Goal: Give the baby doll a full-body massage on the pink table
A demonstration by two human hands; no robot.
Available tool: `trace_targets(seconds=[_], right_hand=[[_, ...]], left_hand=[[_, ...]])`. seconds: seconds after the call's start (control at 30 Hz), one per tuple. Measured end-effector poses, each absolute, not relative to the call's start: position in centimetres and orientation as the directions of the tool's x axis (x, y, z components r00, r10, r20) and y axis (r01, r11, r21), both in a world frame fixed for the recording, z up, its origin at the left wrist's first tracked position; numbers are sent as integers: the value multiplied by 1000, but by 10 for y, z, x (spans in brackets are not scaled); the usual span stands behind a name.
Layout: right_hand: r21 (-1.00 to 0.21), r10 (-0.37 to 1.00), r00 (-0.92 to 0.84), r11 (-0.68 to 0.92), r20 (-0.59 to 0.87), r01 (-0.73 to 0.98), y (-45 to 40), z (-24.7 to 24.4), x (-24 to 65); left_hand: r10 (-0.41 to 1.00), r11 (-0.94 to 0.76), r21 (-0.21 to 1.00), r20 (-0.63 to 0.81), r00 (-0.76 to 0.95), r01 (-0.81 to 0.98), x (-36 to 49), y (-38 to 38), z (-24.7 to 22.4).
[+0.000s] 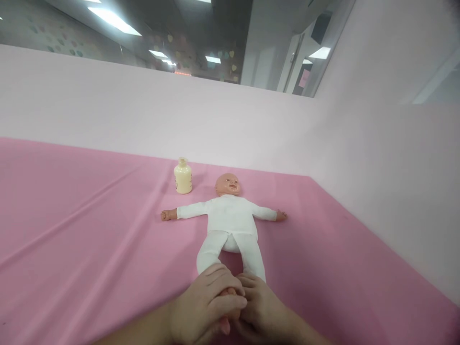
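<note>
A baby doll [233, 215] in white cloth lies face up on the pink sheet, arms stretched to both sides and legs toward me. My left hand [210, 304] is closed around a doll's foot [233, 292], its fingers over the top. Pressed against the same foot from the other side, my right hand [264, 306] has its fingers curled in. Parts of the foot show between both hands. The lower legs are mostly covered by my hands, and the doll's other foot is hidden.
A pale yellow pump bottle [183, 178] stands upright beside the doll's head, to the left. The pink sheet [108, 230] has long creases on the left. A white wall [161, 115] rises behind, with a window [201, 43] above it; another wall [391, 158] borders the right.
</note>
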State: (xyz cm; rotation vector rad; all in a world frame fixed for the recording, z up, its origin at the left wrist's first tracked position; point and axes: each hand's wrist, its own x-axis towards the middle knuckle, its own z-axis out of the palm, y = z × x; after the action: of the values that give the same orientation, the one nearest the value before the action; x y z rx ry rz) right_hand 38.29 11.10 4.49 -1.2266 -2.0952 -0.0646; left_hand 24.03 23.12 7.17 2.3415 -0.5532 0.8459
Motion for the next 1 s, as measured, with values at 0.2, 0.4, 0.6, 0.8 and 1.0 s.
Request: trace_targets(seconds=[0.2,0.4,0.6,0.8,1.0], right_hand=[[-351,802,-320,529,504,773,112,35,386],[-313,784,-348,549,514,775,114,33,387],[-276,718,-332,588,612,761,115,41,385],[-253,720,-325,568,613,783,115,34,387],[-233,654,-305,603,692,763,116,48,383]], left_hand=[[-31,-811,432,642,766,-395,237,221,76],[-195,-850,174,774,603,-498,239,224,68],[-81,-829,366,671,737,-424,242,232,69],[5,-823,460,591,806,-332,249,244,57],[-19,-744,534,584,812,-401,249,246,54]])
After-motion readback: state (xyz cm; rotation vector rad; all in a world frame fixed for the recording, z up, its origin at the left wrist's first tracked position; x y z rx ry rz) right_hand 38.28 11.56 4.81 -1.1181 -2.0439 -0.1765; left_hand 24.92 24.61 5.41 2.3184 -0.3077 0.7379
